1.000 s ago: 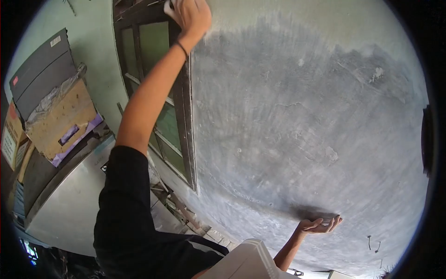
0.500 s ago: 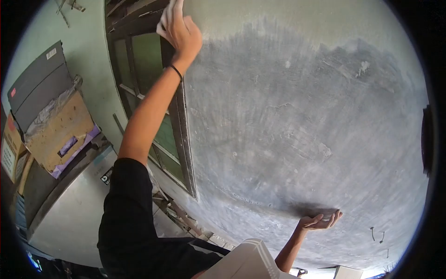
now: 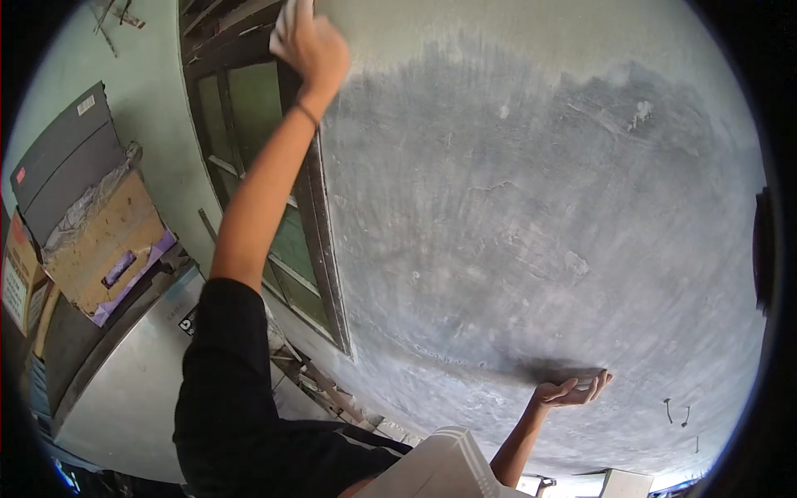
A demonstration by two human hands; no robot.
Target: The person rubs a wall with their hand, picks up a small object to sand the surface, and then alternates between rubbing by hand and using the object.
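Note:
My left hand is raised at the top of the head view, beside the dark window frame. Its fingers point upward, look whitish and apart, and are partly cut off by the picture's edge; nothing shows in them. A dark band circles that wrist. Low on the right, my right hand is against or very near the grey wall. The fingers there are apart and slightly curled, thumb upward, with no object visible. A dark shadow lies on the wall just above them.
A worn cardboard box stands at the left on a curved metallic surface. Debris lies below the window. A white cap brim juts in at the bottom. Short wires stick out of the wall at the lower right.
My left hand has shifted slightly left and down and is now blurred. The wall and boxes sit a little differently in view. My right hand has barely moved.

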